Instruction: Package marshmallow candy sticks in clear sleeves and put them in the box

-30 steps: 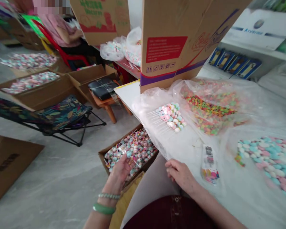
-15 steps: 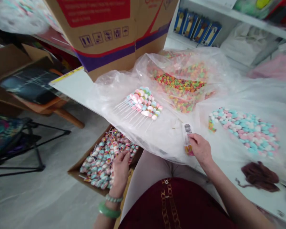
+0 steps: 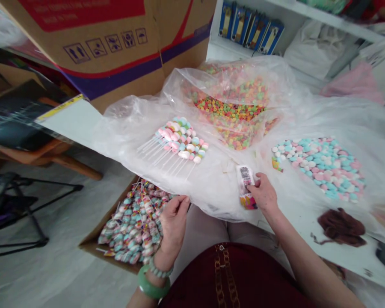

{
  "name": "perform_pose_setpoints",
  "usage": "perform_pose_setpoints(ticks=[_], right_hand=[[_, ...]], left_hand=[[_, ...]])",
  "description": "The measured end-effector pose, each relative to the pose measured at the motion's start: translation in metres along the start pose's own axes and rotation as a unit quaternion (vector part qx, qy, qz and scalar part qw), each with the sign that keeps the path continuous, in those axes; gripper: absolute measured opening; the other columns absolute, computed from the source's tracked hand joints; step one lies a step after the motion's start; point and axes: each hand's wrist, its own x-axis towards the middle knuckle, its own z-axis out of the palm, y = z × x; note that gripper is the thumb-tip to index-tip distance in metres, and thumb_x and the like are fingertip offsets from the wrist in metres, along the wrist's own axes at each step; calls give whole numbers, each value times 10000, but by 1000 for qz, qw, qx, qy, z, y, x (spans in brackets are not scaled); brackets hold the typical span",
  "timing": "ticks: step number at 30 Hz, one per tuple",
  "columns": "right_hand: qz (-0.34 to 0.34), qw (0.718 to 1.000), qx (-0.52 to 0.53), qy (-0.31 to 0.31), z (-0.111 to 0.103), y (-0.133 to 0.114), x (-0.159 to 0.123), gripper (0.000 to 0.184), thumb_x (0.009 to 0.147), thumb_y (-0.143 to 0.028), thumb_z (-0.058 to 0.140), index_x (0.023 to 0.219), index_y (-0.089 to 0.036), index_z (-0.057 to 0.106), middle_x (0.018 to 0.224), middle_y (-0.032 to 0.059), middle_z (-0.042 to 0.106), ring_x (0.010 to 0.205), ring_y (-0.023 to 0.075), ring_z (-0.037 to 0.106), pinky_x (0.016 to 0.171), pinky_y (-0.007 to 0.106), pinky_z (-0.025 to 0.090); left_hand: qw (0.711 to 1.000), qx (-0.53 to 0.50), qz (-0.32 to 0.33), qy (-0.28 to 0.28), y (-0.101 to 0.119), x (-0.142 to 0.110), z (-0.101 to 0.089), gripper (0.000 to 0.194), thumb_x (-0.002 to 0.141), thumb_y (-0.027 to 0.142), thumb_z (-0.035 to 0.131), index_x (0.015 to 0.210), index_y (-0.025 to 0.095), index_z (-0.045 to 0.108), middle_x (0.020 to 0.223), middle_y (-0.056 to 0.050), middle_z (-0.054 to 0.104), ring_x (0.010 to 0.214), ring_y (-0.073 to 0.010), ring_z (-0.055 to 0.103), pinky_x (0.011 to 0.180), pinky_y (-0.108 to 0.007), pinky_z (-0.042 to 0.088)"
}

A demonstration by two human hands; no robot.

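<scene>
My right hand (image 3: 265, 193) is at a small printed plastic bag (image 3: 245, 176), clear-white with a black label and a colourful lower end, lying on the plastic-covered table. Its thumb presses on the bag and its fingers curl at the right edge. My left hand (image 3: 175, 218) is held at the table's front edge, thumb and fingers pinched together, with nothing showing between them. Below it is a cardboard box (image 3: 91, 244) full of wrapped candy skewers (image 3: 133, 231). Bare marshmallow-like candy skewers (image 3: 181, 139) on white sticks lie in a row on the plastic.
A clear bag of colourful candy rings (image 3: 231, 109) lies behind. Loose pastel candies (image 3: 327, 167) are heaped at right, near a brown cloth (image 3: 342, 226). A large carton (image 3: 115, 55) stands at the back left. Blue boxes (image 3: 252, 28) sit on a shelf.
My left hand has moved up and right from over the box to the table edge. My right hand has shifted on the printed bag, uncovering more of it. The view has turned slightly.
</scene>
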Motion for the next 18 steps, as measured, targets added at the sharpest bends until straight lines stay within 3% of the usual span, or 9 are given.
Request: perform_pose_setpoints(ticks=[5,10,12,15,18], right_hand=[[-4,996,90,12,-2,16,10,155,711,-310,517,780,-207,610,659,-11,598,654,173,551,607,269,348],[-61,987,136,53,-4,26,9,217,755,-333,454,743,-214,635,668,-4,616,666,172,529,632,278,347],[-82,970,216,80,-7,30,5,210,741,-354,487,729,-204,633,716,4,626,706,174,537,660,278,373],[-103,919,371,87,-17,30,-9,178,729,-346,533,731,-189,617,712,-2,604,695,162,534,656,270,405],[-89,868,487,33,-27,16,-35,159,741,-343,563,753,-189,601,613,-35,542,580,130,482,563,246,389]], left_hand=[[996,37,63,40,12,-24,6,206,810,353,552,868,185,656,804,-36,647,773,-171,585,716,-281,454],[985,81,150,38,31,-47,7,170,817,314,562,861,183,661,792,-32,642,771,-166,576,741,-288,443],[987,71,141,21,37,-53,12,164,805,317,574,839,185,665,763,-25,638,742,-163,570,717,-284,441],[996,26,81,-41,44,-62,26,156,775,318,602,801,183,674,742,-23,640,722,-161,567,692,-275,435],[989,-80,-19,-125,54,-70,44,218,705,316,681,866,170,684,774,-35,659,740,-165,576,688,-270,434]])
